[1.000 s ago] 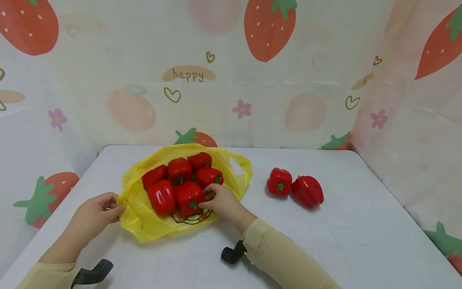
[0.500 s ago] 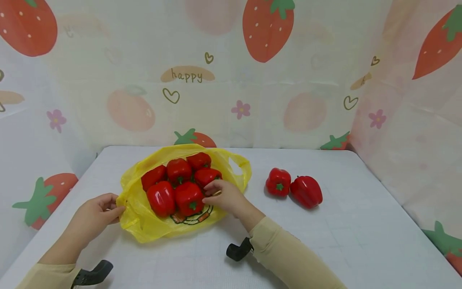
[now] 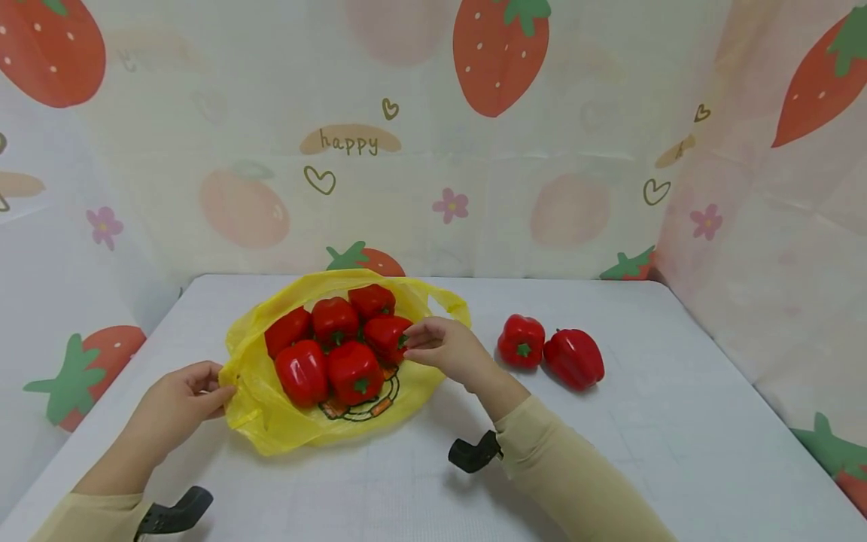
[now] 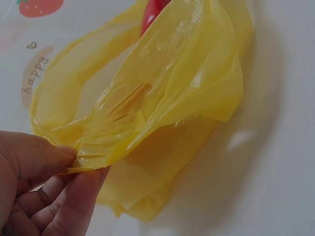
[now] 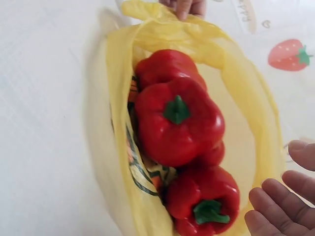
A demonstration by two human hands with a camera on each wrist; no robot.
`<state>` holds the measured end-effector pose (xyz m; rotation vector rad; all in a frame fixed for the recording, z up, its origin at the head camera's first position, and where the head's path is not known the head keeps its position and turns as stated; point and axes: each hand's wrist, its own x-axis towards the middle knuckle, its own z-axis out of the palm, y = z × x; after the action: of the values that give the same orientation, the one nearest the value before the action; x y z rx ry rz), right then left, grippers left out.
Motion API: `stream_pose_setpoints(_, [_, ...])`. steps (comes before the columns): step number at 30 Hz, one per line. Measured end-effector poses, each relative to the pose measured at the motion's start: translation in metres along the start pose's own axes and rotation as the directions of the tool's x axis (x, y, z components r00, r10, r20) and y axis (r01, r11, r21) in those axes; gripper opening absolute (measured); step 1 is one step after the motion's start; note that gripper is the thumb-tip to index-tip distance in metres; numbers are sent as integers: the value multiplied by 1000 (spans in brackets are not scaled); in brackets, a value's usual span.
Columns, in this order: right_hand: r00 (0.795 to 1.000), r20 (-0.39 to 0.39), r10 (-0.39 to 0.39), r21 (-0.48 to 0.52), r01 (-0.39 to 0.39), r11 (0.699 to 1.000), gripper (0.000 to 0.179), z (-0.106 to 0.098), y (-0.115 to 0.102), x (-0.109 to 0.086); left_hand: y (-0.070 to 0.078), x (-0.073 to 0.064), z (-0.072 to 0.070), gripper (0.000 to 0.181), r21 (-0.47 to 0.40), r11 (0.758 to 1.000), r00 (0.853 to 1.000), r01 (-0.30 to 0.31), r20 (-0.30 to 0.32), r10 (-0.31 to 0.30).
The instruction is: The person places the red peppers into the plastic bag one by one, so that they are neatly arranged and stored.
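A yellow plastic bag [image 3: 271, 430] lies on the table with its mouth spread. Several red bell peppers [image 3: 355, 373] with green stems sit inside it. At the bag's left edge my left hand [image 3: 179, 403] pinches the plastic; the left wrist view shows thumb and fingers on a creased fold [image 4: 93, 155]. My right hand [image 3: 454, 352] is over the bag's right side, fingers loosely extended, holding nothing. Its fingertips overlap the rightmost bell pepper [image 3: 386, 337] in the head view. From the right wrist, those fingers [image 5: 278, 201] appear beside that pepper, apart from it.
Two more red bell peppers, one upright [image 3: 521, 342] and one on its side [image 3: 574, 360], lie on the white table [image 3: 650, 421] right of the bag. A strawberry-print curtain [image 3: 501, 181] stands behind the table and along both sides.
My right hand has let go of the front bell pepper and moved up and right, toward the bag's right side. My left hand keeps its pinch on the bag.
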<state>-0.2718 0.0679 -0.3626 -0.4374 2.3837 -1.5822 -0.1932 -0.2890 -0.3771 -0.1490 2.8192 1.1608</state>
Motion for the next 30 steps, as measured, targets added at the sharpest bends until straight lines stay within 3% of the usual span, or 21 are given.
stream_pose_setpoints(11, [996,-88,19,-31,-22,999,33,-46,-3,-12,1,0,0,35,0,1000,1000,-3,0,3])
stream_pose_setpoints(18, [987,-161,1,-110,-19,994,38,-80,2,-27,2,0,0,35,-1,1000,1000,3,3,-3])
stream_pose_setpoints(23, [975,-215,49,-100,-72,992,38,-98,6,-36,3,-1,0,35,3,1000,1000,8,2,-8])
stream_pose_setpoints(30, [968,-248,28,-107,-56,993,38,-121,16,-50,4,-2,0,35,3,1000,1000,14,6,-14])
